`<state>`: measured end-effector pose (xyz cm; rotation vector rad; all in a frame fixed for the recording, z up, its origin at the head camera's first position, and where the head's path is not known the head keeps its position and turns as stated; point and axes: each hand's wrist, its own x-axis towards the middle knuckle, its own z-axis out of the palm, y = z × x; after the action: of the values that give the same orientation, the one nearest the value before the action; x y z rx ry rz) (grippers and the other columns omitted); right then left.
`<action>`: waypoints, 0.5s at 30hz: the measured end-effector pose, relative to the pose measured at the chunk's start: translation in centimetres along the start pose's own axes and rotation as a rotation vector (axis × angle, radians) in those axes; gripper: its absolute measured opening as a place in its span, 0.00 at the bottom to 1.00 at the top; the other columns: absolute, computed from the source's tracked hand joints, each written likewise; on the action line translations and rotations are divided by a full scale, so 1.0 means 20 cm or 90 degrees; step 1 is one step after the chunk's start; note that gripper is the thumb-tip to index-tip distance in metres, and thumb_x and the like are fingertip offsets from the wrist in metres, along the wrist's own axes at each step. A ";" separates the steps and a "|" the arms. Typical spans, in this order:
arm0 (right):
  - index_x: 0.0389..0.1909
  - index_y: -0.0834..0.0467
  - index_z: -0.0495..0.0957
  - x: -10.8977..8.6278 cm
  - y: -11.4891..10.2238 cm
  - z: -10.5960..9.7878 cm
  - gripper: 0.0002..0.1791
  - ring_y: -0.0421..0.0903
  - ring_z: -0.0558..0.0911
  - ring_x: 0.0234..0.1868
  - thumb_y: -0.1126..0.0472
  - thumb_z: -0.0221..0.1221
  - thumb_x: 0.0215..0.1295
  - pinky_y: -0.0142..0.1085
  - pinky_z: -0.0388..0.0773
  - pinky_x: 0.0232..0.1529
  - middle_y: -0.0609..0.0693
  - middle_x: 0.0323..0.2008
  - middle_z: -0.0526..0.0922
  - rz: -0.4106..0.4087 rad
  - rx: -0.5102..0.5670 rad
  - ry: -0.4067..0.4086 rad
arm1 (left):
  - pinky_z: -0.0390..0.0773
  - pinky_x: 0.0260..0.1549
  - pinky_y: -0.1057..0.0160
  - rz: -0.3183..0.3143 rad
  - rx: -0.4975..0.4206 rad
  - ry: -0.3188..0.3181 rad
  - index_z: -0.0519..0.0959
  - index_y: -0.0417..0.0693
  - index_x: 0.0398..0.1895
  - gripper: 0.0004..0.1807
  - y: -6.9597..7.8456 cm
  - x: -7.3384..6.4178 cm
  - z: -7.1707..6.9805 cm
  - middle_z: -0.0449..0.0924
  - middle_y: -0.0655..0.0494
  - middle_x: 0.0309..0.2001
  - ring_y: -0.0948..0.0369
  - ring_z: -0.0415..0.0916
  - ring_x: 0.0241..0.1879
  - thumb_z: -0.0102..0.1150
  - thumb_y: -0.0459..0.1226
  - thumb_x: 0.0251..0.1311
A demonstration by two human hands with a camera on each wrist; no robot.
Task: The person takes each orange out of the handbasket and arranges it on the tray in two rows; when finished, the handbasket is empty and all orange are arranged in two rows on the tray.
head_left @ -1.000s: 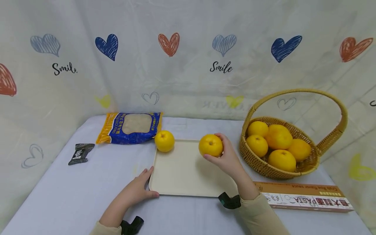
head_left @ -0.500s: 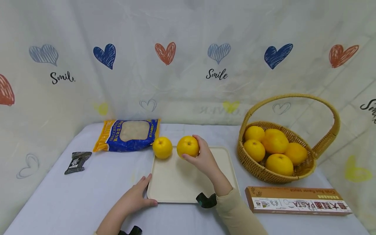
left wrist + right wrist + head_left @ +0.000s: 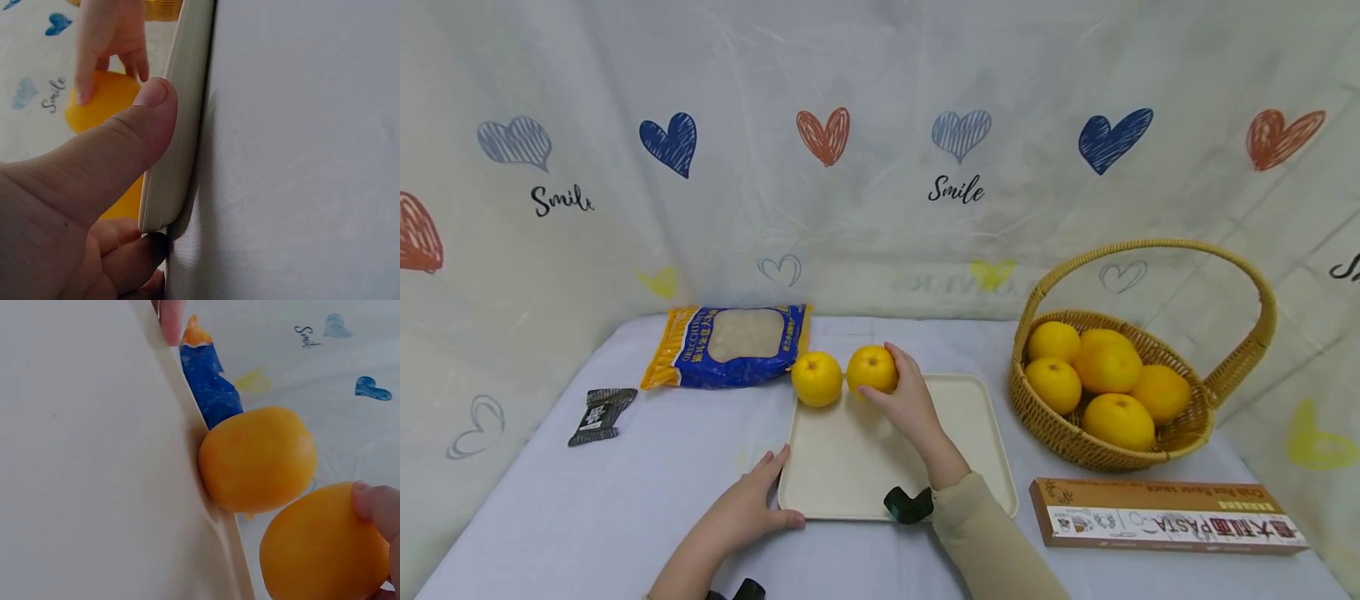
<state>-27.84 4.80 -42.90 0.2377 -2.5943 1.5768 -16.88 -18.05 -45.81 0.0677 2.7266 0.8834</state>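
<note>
My right hand [image 3: 912, 404] holds an orange [image 3: 872, 370] between thumb and fingers, over the back left part of the cream tray [image 3: 895, 467]. A second orange [image 3: 817, 379] rests at the tray's back left corner, just left of the held one. In the right wrist view the held orange [image 3: 325, 547] appears beside the resting orange [image 3: 259, 459]. My left hand [image 3: 748, 512] holds the tray's front left corner, thumb at the front edge and fingers along the left side. The left wrist view shows the thumb [image 3: 134, 125] on the tray's rim [image 3: 178, 137].
A wicker basket [image 3: 1030, 425] with several oranges stands at the back right, its tall handle arching up. In front of it lies a pasta box [image 3: 1172, 517]. A blue and yellow pasta bag [image 3: 726, 346] and a small black packet [image 3: 602, 417] lie on the left.
My right hand has carried the orange leftward over the tray, close beside the resting orange. My left hand has stayed at the tray corner. The head view has tilted slightly up.
</note>
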 end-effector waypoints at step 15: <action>0.68 0.54 0.54 0.03 0.03 0.05 0.43 0.55 0.62 0.66 0.55 0.65 0.52 0.52 0.58 0.65 0.56 0.66 0.60 0.056 0.008 -0.010 | 0.54 0.60 0.37 0.009 -0.010 0.011 0.56 0.45 0.68 0.57 0.00 0.01 0.01 0.55 0.36 0.67 0.39 0.53 0.65 0.71 0.55 0.31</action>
<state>-28.52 4.14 -43.71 0.1390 -2.6413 1.6254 -16.94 -17.91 -45.95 0.0768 2.7373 0.9131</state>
